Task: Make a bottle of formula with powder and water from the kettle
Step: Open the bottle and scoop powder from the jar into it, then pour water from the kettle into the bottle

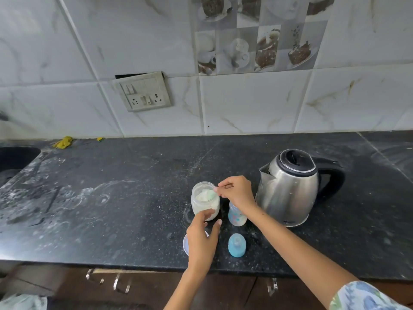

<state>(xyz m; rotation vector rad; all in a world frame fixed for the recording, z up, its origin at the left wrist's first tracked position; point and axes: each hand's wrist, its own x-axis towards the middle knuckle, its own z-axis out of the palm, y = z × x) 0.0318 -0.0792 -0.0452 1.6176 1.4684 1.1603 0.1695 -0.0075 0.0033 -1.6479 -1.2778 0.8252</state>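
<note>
A clear jar of white formula powder stands open on the black counter. My left hand curls around its lower front. My right hand pinches a pale green scoop that dips into the jar's mouth. Just right of the jar stands the open baby bottle, partly hidden under my right wrist. The blue bottle cap with teat stands nearer the counter's front edge. A steel kettle with a black lid and handle sits to the right, its spout towards the jar.
A round lid lies under my left hand, mostly hidden. A sink is at the far left, a yellow scrap by the tiled wall, and a socket panel on the wall. Cabinet handles sit below the counter edge.
</note>
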